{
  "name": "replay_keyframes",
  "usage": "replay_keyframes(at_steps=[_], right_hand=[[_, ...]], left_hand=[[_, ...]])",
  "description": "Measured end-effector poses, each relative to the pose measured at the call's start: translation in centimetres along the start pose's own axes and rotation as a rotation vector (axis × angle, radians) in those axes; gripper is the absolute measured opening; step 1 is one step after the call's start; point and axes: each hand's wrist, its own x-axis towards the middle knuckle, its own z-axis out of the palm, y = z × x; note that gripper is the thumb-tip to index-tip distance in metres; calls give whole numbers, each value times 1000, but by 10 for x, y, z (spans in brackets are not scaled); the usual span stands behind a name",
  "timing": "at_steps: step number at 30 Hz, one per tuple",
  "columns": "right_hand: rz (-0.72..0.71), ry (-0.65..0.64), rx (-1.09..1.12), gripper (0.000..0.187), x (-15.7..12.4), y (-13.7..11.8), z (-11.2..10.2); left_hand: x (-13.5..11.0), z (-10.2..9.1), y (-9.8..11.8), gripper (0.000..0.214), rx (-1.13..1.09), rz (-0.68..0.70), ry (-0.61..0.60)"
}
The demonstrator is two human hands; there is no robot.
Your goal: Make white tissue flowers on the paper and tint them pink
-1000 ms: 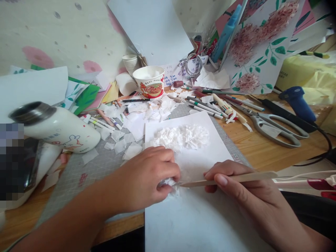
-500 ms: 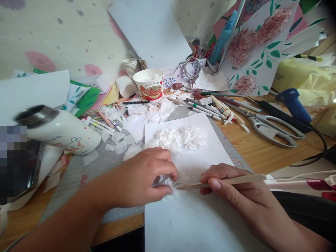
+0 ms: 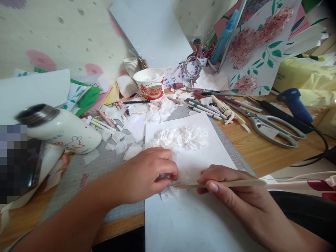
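Observation:
My right hand (image 3: 225, 189) grips a flat wooden craft stick (image 3: 244, 183), pointing its tip left across a white paper sheet (image 3: 168, 227). At that tip, my left hand (image 3: 154, 171) has thumb and fingertips pinched together on crumpled white tissue paper (image 3: 168, 193), some of which shows beneath the thumb. How much the fingers hold is hidden. Just beyond the hands, two ruffled clusters of white tissue paper (image 3: 194, 137) sit on the sheet.
A grey cutting mat (image 3: 105, 182) lies under the sheet, strewn with paper scraps (image 3: 120, 147). To the left leans a white bottle (image 3: 76, 131). A paper bowl (image 3: 149, 84) stands behind. Markers (image 3: 204, 110), scissors (image 3: 278, 131) and a blue glue gun (image 3: 295, 101) lie at right.
My left thumb and fingers have closed tighter over the tissue paper. The stick's tip has shifted slightly, staying by the left fingertips.

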Motion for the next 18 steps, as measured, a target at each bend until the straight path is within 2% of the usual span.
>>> replay_keyframes(at_steps=[11, 14, 18], right_hand=[[-20, -113, -2, 19, -1, 3, 1], [-8, -95, 17, 19, -1, 2, -2], [105, -4, 130, 24, -5, 6, -6]], left_hand=[[3, 1, 0, 16, 15, -8, 8], [2, 0, 0, 17, -8, -14, 5], [1, 0, -1, 18, -52, -19, 1]])
